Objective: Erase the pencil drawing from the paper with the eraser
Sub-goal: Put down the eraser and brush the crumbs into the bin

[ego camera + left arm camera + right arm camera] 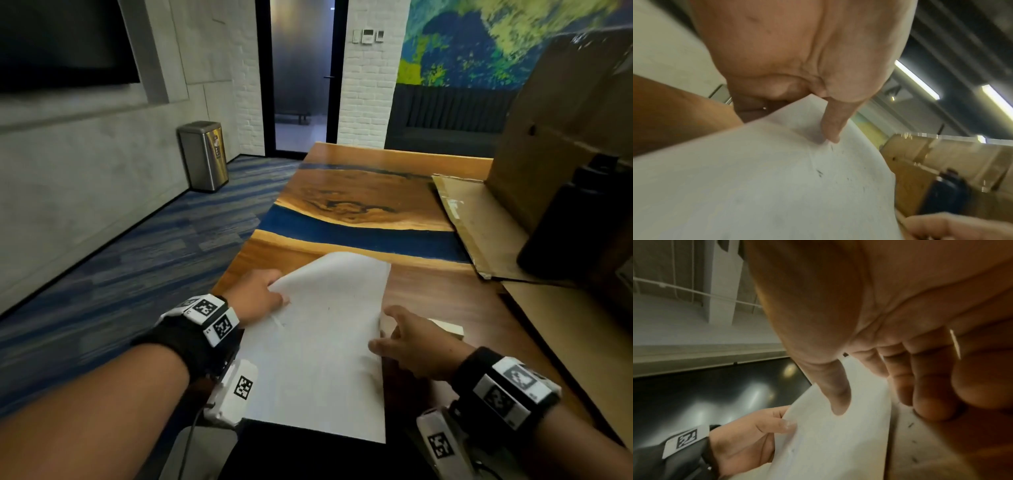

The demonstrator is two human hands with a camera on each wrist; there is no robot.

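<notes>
A white sheet of paper (318, 342) is lifted and curled off the wooden table (442, 294) near its front edge. Only faint pencil specks and dark crumbs show on the paper (756, 186). My left hand (270, 294) pinches the sheet's left edge, with the thumb (832, 129) on top. My right hand (404, 339) holds the right edge: its thumb (838, 399) lies on the paper (838, 443) and its fingers (920, 386) sit behind it. A pale block, likely the eraser (447, 329), lies on the table just beyond my right hand.
A flattened cardboard sheet (479, 219) and a tall cardboard box (565, 120) stand at the right, with a dark object (575, 233) in front of the box. The table's left edge drops to carpet, where a metal bin (203, 154) stands by the wall.
</notes>
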